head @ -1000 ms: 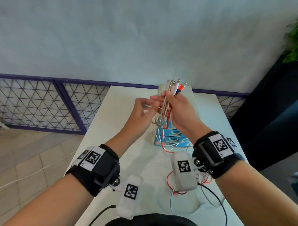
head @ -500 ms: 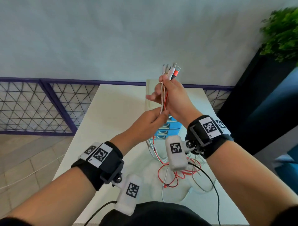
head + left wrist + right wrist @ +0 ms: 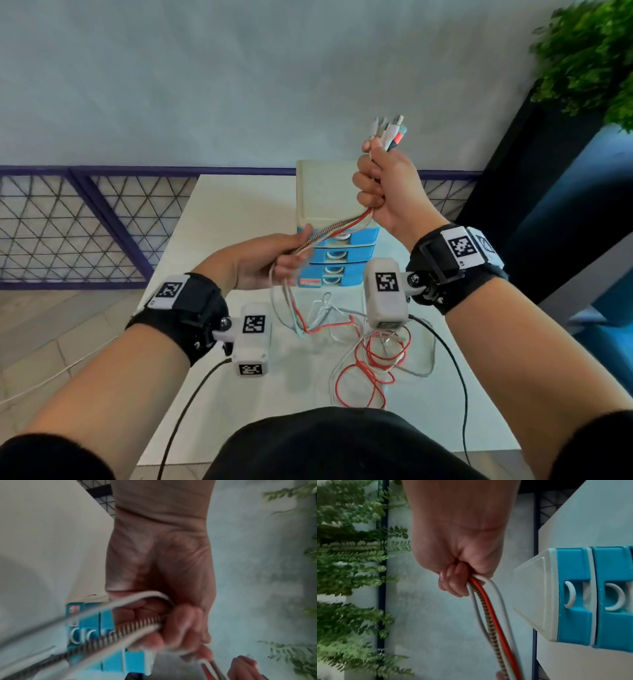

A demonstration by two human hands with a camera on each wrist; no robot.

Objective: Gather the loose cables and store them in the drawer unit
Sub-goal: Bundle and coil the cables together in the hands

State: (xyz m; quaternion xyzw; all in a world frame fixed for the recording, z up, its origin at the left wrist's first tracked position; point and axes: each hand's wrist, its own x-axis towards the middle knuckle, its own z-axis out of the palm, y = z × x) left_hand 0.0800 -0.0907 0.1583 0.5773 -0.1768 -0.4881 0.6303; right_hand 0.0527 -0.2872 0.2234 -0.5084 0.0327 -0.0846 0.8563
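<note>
Cables (image 3: 330, 228), red, white and braided, have been drawn taut between clenched right hand (image 3: 387, 192) and lower-sliding left hand (image 3: 263, 262); coiling comes before the blue drawer unit (image 3: 337, 253).

A white surface (image 3: 212, 219) fills mid-frame; the drawer unit (image 3: 337, 257) stands at its centre, with loose cables (image 3: 373, 356) sprawled below it.

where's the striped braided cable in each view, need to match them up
Head: the braided cable runs at centre, slanting from the right hand down to the left hand.
Left wrist: lower centre, running out of the left fist toward the bottom left.
Right wrist: lower centre, hanging from the right fist beside the red cable.
Shared landmark: the blue drawer unit, seen in all three.
</note>
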